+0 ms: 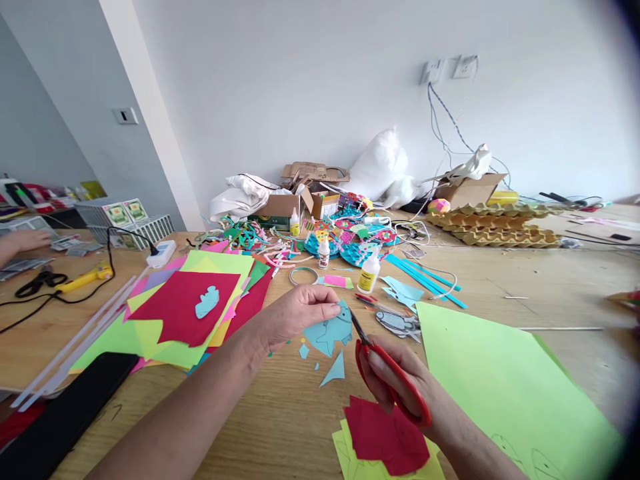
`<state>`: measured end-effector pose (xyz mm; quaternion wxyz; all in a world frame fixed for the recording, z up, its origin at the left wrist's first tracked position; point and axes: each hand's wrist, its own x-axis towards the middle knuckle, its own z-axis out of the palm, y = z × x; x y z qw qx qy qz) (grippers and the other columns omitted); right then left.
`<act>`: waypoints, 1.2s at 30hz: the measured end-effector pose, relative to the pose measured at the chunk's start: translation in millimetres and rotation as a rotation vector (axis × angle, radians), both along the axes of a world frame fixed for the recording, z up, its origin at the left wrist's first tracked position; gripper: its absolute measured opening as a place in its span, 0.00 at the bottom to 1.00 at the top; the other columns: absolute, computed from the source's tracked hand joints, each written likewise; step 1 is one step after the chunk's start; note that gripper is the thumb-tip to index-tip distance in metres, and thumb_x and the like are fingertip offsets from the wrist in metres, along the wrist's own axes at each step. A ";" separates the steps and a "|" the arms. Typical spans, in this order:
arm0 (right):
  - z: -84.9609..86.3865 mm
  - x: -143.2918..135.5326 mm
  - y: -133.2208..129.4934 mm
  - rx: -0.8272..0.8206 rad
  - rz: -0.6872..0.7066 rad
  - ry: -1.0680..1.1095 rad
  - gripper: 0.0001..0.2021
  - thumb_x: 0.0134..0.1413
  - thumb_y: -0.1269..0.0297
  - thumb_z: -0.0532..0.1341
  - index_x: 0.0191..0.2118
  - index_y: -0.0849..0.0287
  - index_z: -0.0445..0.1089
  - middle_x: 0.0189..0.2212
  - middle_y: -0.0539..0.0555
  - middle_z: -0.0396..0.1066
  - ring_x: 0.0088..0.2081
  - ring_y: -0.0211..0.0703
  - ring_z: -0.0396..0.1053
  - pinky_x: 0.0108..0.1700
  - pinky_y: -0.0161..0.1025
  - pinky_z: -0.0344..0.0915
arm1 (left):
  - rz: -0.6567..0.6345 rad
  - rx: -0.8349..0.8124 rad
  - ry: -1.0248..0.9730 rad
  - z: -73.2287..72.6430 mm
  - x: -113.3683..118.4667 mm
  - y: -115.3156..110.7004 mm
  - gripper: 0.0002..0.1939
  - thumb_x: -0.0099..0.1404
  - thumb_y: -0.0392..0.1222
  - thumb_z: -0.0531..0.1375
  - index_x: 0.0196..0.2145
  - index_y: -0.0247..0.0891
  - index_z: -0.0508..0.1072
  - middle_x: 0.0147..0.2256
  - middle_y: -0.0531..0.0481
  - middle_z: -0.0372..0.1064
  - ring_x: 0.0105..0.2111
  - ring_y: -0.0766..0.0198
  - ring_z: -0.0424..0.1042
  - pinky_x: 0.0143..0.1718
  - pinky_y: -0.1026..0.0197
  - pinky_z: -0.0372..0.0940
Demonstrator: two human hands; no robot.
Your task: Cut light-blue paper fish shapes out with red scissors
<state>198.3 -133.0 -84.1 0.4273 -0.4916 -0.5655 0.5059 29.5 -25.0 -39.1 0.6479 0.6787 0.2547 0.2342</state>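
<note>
Inward, arms (200, 393) angle | left hand (295, 312) pinching blue paper (329, 331) | right hand (411, 363) clasping scissors (417, 407)

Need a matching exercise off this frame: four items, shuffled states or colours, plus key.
Column 1
1. left hand
2. right hand
3. egg trays
4. large sheet

Column 2
A. light green, with pencil-like drawings near its lower edge
B. gripping red-handled scissors
C. brownish yellow, stacked in layers
D. pinching blue paper with a fish drawn on it

Pairs: 1-D, 2-B, 3-C, 4-A
</note>
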 end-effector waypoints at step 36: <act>-2.6 0.9 -1.6 0.001 0.019 0.026 0.23 0.57 0.43 0.53 0.21 0.56 0.56 0.12 0.43 0.55 0.17 0.34 0.50 0.22 0.34 0.48 | -0.029 -0.080 -0.049 -0.6 0.4 -1.2 0.15 0.54 0.51 0.64 0.26 0.36 0.67 0.23 0.57 0.59 0.22 0.74 0.57 0.24 0.68 0.52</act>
